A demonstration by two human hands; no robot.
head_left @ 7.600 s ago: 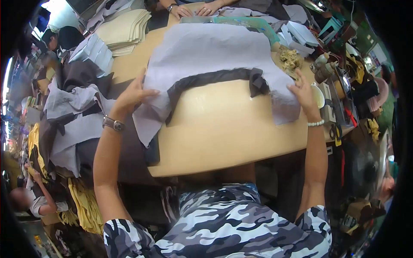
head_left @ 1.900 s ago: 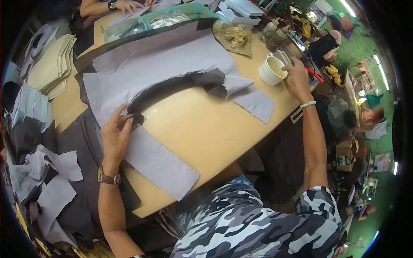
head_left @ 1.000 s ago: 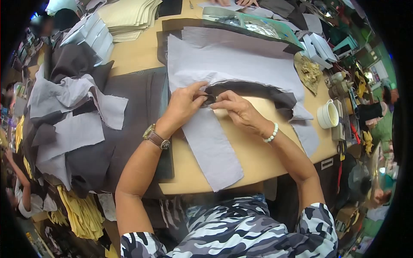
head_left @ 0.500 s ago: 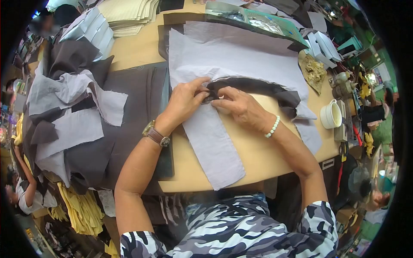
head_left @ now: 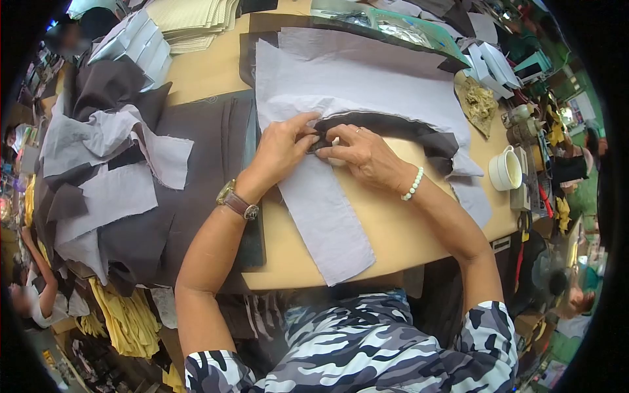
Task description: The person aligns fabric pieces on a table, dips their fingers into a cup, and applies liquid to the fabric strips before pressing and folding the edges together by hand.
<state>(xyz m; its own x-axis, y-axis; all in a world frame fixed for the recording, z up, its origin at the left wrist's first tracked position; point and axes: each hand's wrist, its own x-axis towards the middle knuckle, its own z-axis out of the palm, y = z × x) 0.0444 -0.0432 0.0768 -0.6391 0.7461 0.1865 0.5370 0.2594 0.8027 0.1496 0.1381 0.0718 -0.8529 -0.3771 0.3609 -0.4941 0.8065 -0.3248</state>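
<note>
A large pale-grey fabric piece (head_left: 367, 78) lies over dark fabric on the table, with a curved dark edge (head_left: 380, 122) along its near side. My left hand (head_left: 283, 145) pinches the fabric where that dark edge meets a pale strip (head_left: 327, 223) hanging toward the table's front. Close beside it, my right hand (head_left: 368, 157) has its thumb and fingers bent together on the same dark bit of cloth. A small whitish thing shows by the right fingers, too small to name. The exact grip points are partly hidden under the fingertips.
Dark and pale fabric pieces (head_left: 118, 157) are heaped at the left. A white cup (head_left: 504, 169) stands near the right edge, below a crumpled yellowish piece (head_left: 479, 103). At the back are a green tray (head_left: 419, 33) and stacked cream sheets (head_left: 193, 19). A person sits at far left.
Both hands stay at the same spot on the cloth. The right fingers have shifted slightly left and up, and the pale strip has moved very little.
</note>
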